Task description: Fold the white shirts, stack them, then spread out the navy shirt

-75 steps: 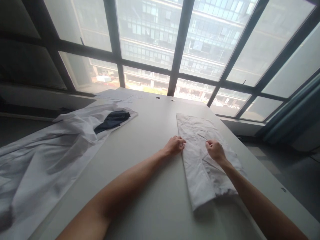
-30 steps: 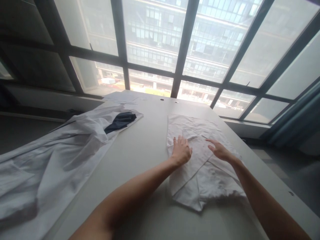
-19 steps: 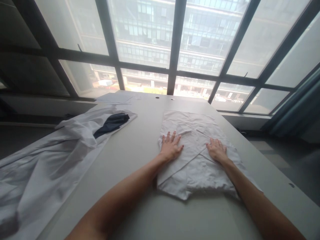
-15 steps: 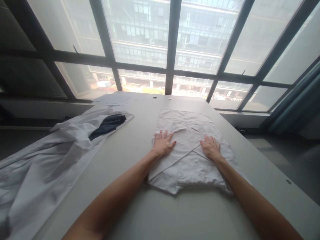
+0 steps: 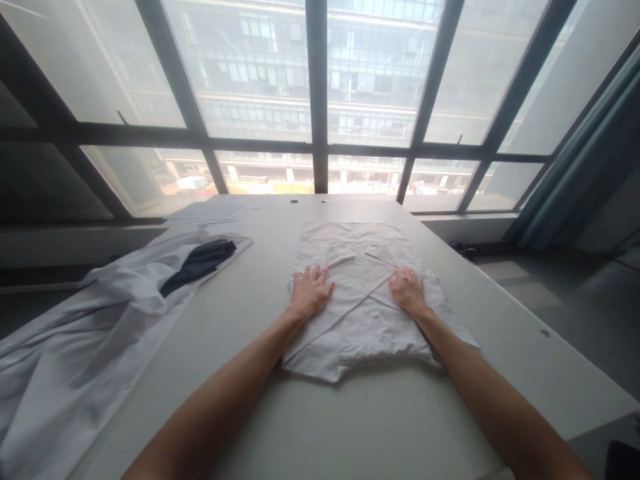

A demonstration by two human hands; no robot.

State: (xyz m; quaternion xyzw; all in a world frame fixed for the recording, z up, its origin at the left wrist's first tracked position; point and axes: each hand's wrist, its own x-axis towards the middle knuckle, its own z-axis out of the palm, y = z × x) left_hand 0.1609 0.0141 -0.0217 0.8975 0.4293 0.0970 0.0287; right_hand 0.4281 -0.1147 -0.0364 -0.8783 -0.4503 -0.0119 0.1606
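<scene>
A folded white garment (image 5: 363, 267) lies on the pale table (image 5: 350, 427) in front of me, its sides folded in towards the middle. My left hand (image 5: 310, 293) rests flat on its left part, fingers spread. On the right part my right hand (image 5: 407, 291) also lies flat with its fingers stretched out. Neither hand holds anything.
A heap of loose white cloth (image 5: 85, 340) with a dark blue piece (image 5: 197, 263) on it covers the table's left side and hangs over the edge. Sheets of paper (image 5: 210, 212) lie at the far left corner. Large windows (image 5: 320, 87) stand behind; a blue curtain (image 5: 575, 173) hangs at right.
The narrow folded garment was spread wider to the left. Both hands went from closed on the cloth to lying flat on it, and my view swung to face the table squarely.
</scene>
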